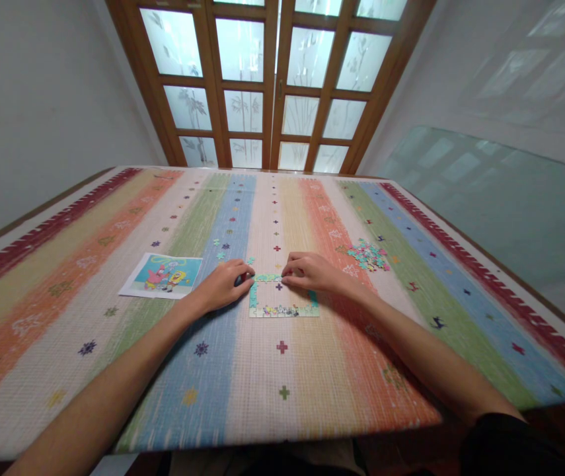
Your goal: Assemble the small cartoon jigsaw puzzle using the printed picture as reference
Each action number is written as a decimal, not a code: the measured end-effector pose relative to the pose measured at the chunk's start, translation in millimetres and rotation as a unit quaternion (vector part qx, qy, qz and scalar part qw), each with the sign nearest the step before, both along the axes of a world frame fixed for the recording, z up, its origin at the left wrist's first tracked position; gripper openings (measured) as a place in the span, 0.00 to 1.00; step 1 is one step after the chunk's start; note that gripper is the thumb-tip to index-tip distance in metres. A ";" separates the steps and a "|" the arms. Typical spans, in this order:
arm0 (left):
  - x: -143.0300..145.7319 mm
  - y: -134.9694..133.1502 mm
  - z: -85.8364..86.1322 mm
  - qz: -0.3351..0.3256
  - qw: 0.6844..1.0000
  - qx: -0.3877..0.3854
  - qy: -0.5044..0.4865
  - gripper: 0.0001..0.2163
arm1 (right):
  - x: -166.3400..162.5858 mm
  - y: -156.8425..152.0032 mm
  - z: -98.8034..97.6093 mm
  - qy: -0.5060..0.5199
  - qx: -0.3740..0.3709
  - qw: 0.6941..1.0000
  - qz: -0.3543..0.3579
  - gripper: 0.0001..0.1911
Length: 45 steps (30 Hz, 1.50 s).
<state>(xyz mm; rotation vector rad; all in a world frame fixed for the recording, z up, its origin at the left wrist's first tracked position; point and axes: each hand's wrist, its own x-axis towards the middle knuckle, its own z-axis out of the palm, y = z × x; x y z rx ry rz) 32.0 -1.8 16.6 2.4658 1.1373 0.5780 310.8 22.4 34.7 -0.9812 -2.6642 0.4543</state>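
A half-built jigsaw frame [283, 309] lies on the striped mat [242, 370] in the middle of the table. My left hand [225, 284] rests at its top left corner, fingers curled down on the mat by the frame's edge. My right hand [312, 271] sits at the top edge, fingertips pinched on the border pieces there. What either hand holds is too small to make out. A cartoon reference picture [163, 276] lies to the left of my left hand.
A heap of loose puzzle pieces [369, 254] lies to the right, beyond my right hand. A few stray pieces [223, 250] sit behind my left hand. A wooden door with frosted panes [272, 86] stands past the table's far edge.
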 end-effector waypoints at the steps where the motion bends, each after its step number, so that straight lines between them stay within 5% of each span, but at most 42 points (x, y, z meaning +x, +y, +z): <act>1: 0.1 0.0 0.0 0.000 1.000 -0.001 0.000 0.10 | -0.4 -0.9 -0.2 0.000 0.000 1.000 -0.002 0.06; 20: 0.2 -0.6 0.1 0.003 1.000 -0.009 -0.011 0.09 | -6.6 -2.5 -0.2 0.025 -0.013 0.999 -0.046 0.05; 30: -0.2 -1.0 0.7 0.007 0.999 -0.024 -0.027 0.09 | 27.1 5.5 13.2 0.044 0.011 0.997 -0.061 0.10; 45: -1.3 1.8 1.3 0.026 0.999 -0.018 -0.042 0.10 | 52.8 -39.1 -32.6 0.155 0.000 0.978 -0.142 0.12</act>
